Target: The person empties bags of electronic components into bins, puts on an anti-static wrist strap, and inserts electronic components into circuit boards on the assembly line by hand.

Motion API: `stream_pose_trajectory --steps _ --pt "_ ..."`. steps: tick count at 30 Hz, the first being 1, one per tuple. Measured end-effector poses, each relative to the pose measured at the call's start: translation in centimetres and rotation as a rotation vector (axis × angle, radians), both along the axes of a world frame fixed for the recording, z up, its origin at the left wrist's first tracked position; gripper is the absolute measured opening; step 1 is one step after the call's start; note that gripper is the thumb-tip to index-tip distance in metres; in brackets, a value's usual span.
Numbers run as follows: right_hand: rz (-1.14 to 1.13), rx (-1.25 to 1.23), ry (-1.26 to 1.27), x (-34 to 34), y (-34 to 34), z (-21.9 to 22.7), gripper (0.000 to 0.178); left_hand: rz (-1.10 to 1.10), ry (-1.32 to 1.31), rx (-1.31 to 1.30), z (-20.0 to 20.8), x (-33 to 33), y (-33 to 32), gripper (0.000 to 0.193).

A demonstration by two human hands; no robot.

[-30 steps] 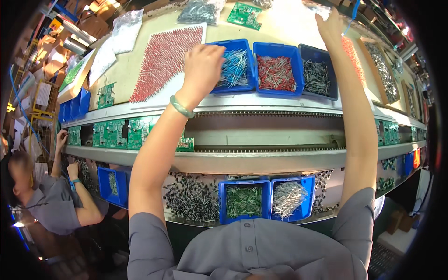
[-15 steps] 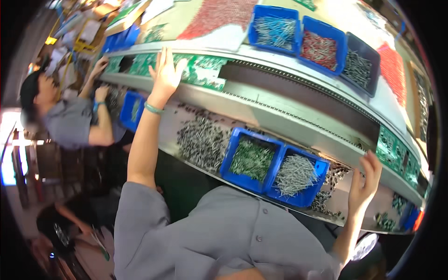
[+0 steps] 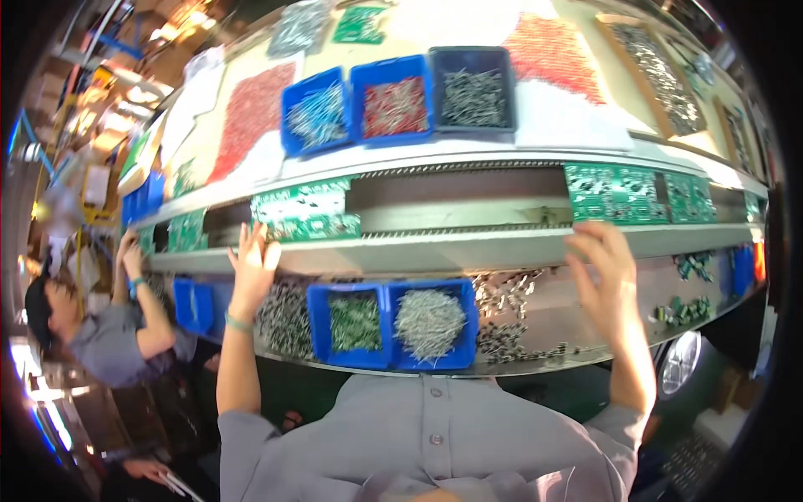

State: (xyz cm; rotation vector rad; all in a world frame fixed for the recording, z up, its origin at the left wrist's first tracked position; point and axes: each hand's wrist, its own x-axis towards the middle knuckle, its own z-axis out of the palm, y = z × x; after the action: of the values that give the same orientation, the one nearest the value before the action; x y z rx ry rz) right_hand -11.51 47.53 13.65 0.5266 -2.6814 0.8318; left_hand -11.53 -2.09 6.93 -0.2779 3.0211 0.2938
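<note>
My left hand (image 3: pixel 253 266), with a green bangle at the wrist, is open, fingers apart, at the near rail by the lower left corner of a green circuit board (image 3: pixel 303 211). It holds nothing that I can see. To the right, my right hand (image 3: pixel 604 261) has its fingers bent and its thumb apart. Its fingertips are at the near edge of another green circuit board (image 3: pixel 615 194); whether they touch it I cannot tell. Between these boards the conveyor track (image 3: pixel 460 199) is bare. Below it, a blue bin (image 3: pixel 319 341) holds green-bodied leaded parts and another blue bin (image 3: pixel 470 339) pale ones.
Beyond the track stand a blue bin (image 3: pixel 291 144) of blue parts, a blue bin (image 3: pixel 391 136) of red parts and a dark bin (image 3: pixel 473 126) of grey parts. Loose components (image 3: pixel 284 318) lie on the near ledge. At the left a co-worker (image 3: pixel 109 335) reaches to the same line.
The view has turned, and the bins now sit further left. My left hand has come down from over the boards to the near rail. My right hand is now beside the right-hand board.
</note>
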Motion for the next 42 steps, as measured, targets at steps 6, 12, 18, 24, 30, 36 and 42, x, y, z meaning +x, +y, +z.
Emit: stream_pose_trajectory --steps 6,12,18,24,30,36,42 --pt "-0.084 -0.263 -0.111 -18.4 4.0 -1.4 0.034 -0.423 0.056 0.105 1.6 -2.0 9.4 0.063" --pt "-0.200 -0.407 -0.359 -31.0 -1.3 -2.4 0.035 -0.600 0.023 0.250 1.8 -3.2 10.9 0.066" --pt "-0.035 -0.567 -0.160 -37.0 -6.9 0.5 0.023 -0.690 0.070 0.302 1.7 -4.2 8.9 0.055" --pt "-0.010 -1.117 -0.206 -35.0 -10.5 5.4 0.016 -0.678 0.128 0.359 2.7 -3.8 7.1 0.043" --pt "0.121 -1.229 -0.375 -27.6 -12.5 8.4 0.014 -0.683 0.318 0.517 4.8 -4.2 6.8 0.042" --pt "0.237 -1.129 -0.463 -16.3 -16.0 10.1 0.018 -0.475 0.503 1.241 8.2 -6.1 11.7 0.068" --pt "0.365 -1.090 -0.544 -7.8 -18.1 8.7 0.031 -0.428 0.071 1.423 9.0 -3.2 13.9 0.048"
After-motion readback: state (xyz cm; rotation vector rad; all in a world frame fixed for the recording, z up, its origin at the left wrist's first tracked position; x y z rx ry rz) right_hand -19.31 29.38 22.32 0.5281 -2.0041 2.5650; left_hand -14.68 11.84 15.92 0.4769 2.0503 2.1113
